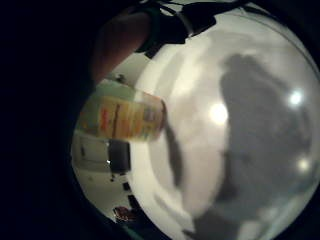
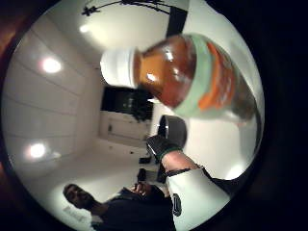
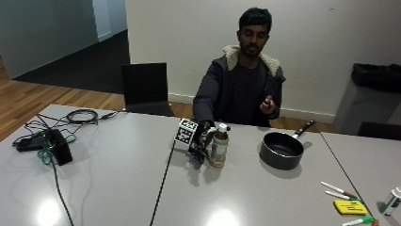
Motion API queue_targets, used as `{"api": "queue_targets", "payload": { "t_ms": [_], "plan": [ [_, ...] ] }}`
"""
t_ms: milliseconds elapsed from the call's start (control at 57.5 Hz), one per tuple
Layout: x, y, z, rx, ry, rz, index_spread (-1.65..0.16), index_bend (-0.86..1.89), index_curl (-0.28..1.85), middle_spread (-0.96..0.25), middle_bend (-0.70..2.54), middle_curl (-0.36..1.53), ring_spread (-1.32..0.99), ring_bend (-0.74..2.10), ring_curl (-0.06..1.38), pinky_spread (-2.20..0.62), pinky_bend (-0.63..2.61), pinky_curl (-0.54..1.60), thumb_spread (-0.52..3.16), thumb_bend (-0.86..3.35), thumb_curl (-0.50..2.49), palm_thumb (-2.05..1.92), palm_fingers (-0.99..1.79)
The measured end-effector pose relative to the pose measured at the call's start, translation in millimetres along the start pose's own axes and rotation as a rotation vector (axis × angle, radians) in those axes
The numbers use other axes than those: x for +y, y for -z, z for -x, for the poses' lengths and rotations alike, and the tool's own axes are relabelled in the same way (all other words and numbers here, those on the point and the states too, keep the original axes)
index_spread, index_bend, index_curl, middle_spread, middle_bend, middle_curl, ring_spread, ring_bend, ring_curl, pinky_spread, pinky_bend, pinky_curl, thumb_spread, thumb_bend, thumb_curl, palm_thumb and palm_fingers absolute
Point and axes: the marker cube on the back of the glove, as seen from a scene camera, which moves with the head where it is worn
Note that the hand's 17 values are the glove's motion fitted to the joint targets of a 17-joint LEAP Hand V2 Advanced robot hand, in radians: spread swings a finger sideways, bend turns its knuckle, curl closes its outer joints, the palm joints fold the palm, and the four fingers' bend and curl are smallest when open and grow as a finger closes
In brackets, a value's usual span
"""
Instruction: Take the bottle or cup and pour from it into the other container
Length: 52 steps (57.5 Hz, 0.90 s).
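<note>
In the outside view a bottle (image 3: 219,146) with a white cap, a green label and amber liquid stands upright on the grey table (image 3: 113,188). My gloved right hand (image 3: 201,141) is right beside it, on the side away from the pan. In the thumb side palm view the bottle (image 2: 192,77) fills much of the picture, and my thumb (image 2: 166,149) is stretched out apart from it. The little finger side palm view shows the bottle's lower end (image 1: 122,117) close to the tabletop, with a gap between it and a finger (image 1: 120,40). A black saucepan (image 3: 281,150) sits a short way from the bottle.
The person's bare left hand (image 3: 268,103) is raised at the chest. A black device with cables (image 3: 56,147) lies at the table's left. Markers (image 3: 338,189), a yellow block (image 3: 349,207) and a small container (image 3: 391,200) lie at the right front. A black chair (image 3: 147,89) stands behind.
</note>
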Motion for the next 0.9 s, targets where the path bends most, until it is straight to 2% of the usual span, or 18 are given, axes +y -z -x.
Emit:
{"api": "queue_targets", "payload": {
  "t_ms": [87,244,348,400,591,731,800,870,904],
  "plan": [
    [-4,-12,-9,-0.096,0.047,-0.009,-0.24,0.13,0.18,0.1,0.32,0.35,0.22,0.31,0.25,0.38,0.63,0.34,0.77,-0.02,0.38,0.52,0.28],
    [-14,-30,-16,-0.108,0.063,-0.03,-0.27,0.11,0.2,-0.04,0.39,0.37,0.14,0.45,0.29,0.34,0.54,0.32,0.74,-0.03,0.39,0.56,0.59],
    [-15,-33,-16,-0.109,0.085,-0.072,-0.3,0.16,0.22,-0.16,0.45,0.38,-0.01,0.55,0.32,0.24,0.45,0.29,0.72,-0.01,0.4,0.64,1.01],
    [-16,-33,-16,-0.103,0.099,-0.073,-0.3,0.14,0.24,-0.19,0.46,0.39,-0.07,0.58,0.34,0.18,0.41,0.3,0.71,-0.01,0.41,0.7,1.13],
    [-12,-32,-9,-0.083,0.068,-0.05,-0.29,0.13,0.27,-0.23,0.47,0.41,-0.16,0.63,0.38,0.03,0.38,0.32,0.68,-0.02,0.43,0.82,1.21],
    [-5,-32,11,-0.052,0.127,-0.043,-0.29,0.12,0.28,-0.23,0.48,0.42,-0.16,0.64,0.39,-0.02,0.38,0.34,0.67,-0.03,0.43,0.85,1.23],
    [1,-28,29,-0.081,0.264,-0.008,-0.29,0.12,0.29,-0.23,0.48,0.42,-0.15,0.64,0.39,-0.04,0.39,0.34,0.67,-0.03,0.43,0.85,1.23],
    [-4,-26,67,-0.118,0.224,-0.103,-0.29,0.12,0.29,-0.22,0.49,0.43,-0.15,0.64,0.39,-0.05,0.38,0.35,0.67,-0.03,0.43,0.86,1.23],
    [-3,-22,83,-0.113,0.252,-0.092,-0.29,0.12,0.29,-0.22,0.49,0.43,-0.15,0.64,0.39,-0.05,0.38,0.35,0.67,-0.03,0.44,0.86,1.23]
  ]
}}
